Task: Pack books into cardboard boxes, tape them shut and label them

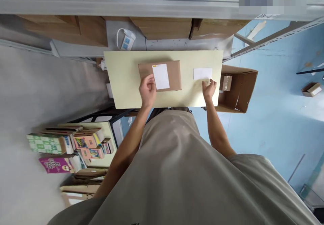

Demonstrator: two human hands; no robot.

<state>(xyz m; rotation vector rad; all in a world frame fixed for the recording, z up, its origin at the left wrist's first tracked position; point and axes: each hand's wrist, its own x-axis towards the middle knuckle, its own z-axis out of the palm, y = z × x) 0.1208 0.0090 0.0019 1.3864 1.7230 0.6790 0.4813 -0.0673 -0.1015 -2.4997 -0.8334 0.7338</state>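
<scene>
On the pale yellow tabletop (126,79) lies a closed brown cardboard box (174,76). A white label (161,76) with a small yellow mark covers the middle of its top face. My left hand (147,90) is over the box's lower left corner, fingers loosely curled at the label's left edge, thumb apart from them; whether it touches the label is unclear. Farther right, a white slip of paper (202,73) lies flat. At its lower right edge is my right hand (209,89), thumb and bent fingers spread, with nothing visibly held.
An open carton (241,90) with a smaller box inside stands against the table's right end. Behind the table are large cardboard boxes (162,27) and a white power strip (128,40) under a grey shelf (164,5). Stacked books (86,142) sit at the lower left.
</scene>
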